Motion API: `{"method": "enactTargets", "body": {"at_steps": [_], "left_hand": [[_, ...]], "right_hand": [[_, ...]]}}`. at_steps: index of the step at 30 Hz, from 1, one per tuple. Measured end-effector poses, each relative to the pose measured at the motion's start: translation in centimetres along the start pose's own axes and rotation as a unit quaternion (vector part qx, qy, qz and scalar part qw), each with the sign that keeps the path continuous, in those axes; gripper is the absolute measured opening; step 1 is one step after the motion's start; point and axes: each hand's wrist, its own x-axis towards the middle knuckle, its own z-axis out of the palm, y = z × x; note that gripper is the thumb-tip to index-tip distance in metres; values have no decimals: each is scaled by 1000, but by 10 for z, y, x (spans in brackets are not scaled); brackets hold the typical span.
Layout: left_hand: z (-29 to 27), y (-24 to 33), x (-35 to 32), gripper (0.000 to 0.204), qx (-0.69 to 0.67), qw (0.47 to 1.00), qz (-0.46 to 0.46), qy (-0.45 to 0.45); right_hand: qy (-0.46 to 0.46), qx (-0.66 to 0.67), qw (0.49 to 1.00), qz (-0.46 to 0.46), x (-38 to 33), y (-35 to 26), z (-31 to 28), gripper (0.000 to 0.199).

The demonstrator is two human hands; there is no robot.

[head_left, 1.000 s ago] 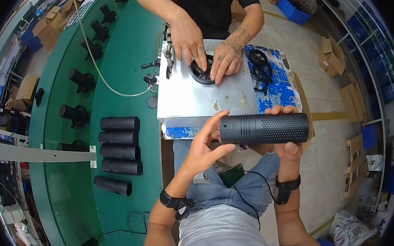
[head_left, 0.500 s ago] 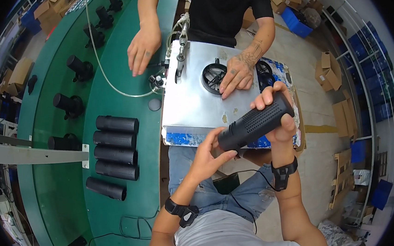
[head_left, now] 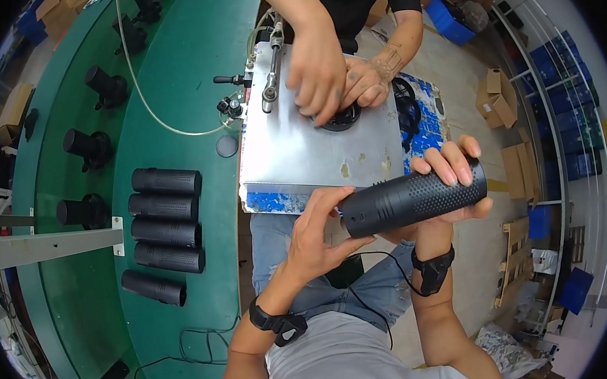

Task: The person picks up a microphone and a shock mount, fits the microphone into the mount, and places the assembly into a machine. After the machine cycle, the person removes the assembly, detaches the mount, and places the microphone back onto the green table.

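Shift: since half a second ago we have levelled the black perforated cylinder (head_left: 411, 197) and brought it lower, nearer our lap.
Right hand (head_left: 453, 192): fingers wrapped over its far end, gripping.
Left hand (head_left: 318, 235): fingers spread, thumb and fingertips on its near end.
Beyond: a co-worker's hands (head_left: 330, 73) press a black ring (head_left: 341, 119) on the metal plate (head_left: 301, 154).
Left: five black tubes (head_left: 167, 225) on the green table (head_left: 167, 93).

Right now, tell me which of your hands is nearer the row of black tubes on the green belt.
Left. The left hand sits closer to the black tubes; the right hand is farther off.
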Motion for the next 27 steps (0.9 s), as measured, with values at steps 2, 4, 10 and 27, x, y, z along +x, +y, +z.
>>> {"method": "enactTargets", "body": {"at_steps": [2, 4, 10, 27], "left_hand": [[0, -3, -2, 72, -14, 1000, -9, -4], [1, -10, -5, 72, -50, 998, -27, -3], [3, -14, -5, 71, -115, 992, -56, -6], [11, -44, -57, 28, -183, 943, -278, -14]], "right_hand": [[6, -13, 1000, 1, 0, 2, 1, 61], [68, -29, 997, -4, -3, 5, 2, 63], [57, -3, 998, -13, -3, 6, -2, 70], [95, -598, 791, -88, 100, 46, -64, 31]]}}
